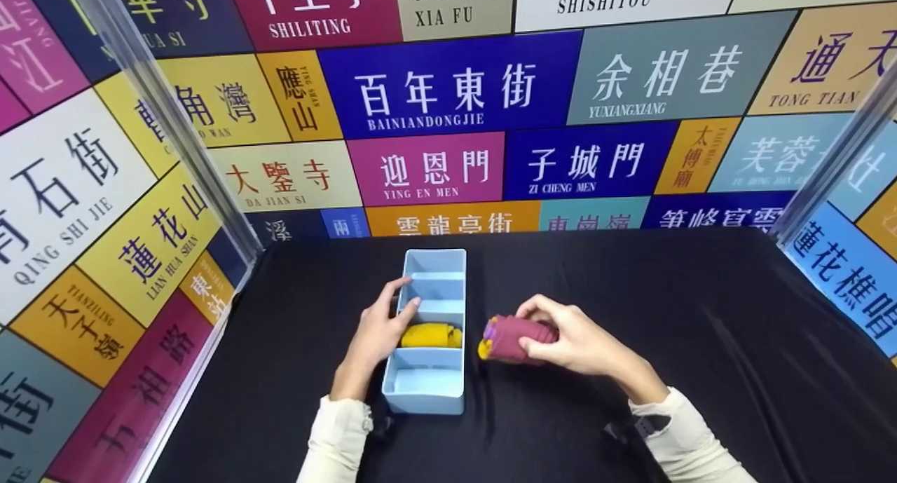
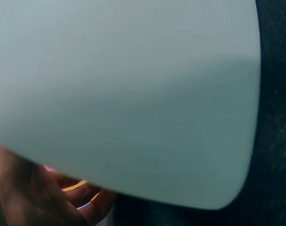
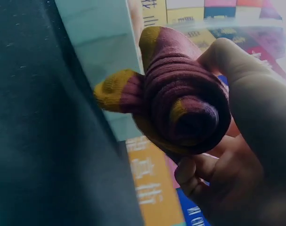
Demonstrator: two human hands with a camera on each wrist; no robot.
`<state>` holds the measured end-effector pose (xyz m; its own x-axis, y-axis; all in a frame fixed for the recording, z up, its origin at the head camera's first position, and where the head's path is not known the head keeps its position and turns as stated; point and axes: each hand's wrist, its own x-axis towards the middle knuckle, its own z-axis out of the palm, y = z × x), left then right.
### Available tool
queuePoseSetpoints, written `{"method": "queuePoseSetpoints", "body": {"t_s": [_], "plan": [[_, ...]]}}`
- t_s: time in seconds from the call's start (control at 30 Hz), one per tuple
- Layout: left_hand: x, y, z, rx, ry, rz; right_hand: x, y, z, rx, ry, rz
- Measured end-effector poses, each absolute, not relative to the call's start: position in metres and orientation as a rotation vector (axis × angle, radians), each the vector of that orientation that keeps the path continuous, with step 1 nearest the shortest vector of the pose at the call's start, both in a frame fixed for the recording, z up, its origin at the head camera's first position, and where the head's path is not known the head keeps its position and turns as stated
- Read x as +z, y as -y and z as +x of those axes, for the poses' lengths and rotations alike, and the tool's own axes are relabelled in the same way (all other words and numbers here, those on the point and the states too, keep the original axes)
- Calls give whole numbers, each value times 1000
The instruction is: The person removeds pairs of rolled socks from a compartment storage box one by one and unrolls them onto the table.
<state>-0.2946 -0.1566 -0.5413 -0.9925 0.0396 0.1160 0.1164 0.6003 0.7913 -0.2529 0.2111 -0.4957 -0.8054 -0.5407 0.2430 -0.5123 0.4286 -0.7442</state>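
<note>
While the right hand (image 1: 578, 339) pinches the maroon sock roll (image 1: 513, 339) between thumb and curled fingers, just right of the pale blue box (image 1: 425, 402), I'd keep that hold snug around the middle, since two yellow tips (image 3: 115, 89) poke out and a slack grip might let it unwind. The left hand (image 1: 378, 329) lies at the box's left rim; I can't tell whether it pinches the wall, but firm contact should prevent sliding on the black cloth (image 1: 560, 427). A yellow roll (image 1: 426, 336) sits second from the near end; beyond stands the sign-covered wall (image 1: 448, 55).
</note>
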Motion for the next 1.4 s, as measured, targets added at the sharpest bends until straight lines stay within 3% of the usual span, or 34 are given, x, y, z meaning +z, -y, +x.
{"method": "queuePoseSetpoints", "body": {"t_s": [0.4,0.73,0.9,1.13,1.4], "plan": [[-543,158,-291,-1335,2689,-133,-523,-224,-266,-1371,-2570,-870],[-526,152,-285,-933,2633,-159,-539,-229,-273,-1368,-2828,-829],[-508,136,-276,-822,2545,-312,-540,-230,-273,-1376,-2890,-939],[-483,88,-247,-745,2477,-659,-539,-237,-272,-1290,-2844,-888],[-482,40,-217,-651,2564,-925,-540,-243,-275,-1294,-2722,-921]]}}
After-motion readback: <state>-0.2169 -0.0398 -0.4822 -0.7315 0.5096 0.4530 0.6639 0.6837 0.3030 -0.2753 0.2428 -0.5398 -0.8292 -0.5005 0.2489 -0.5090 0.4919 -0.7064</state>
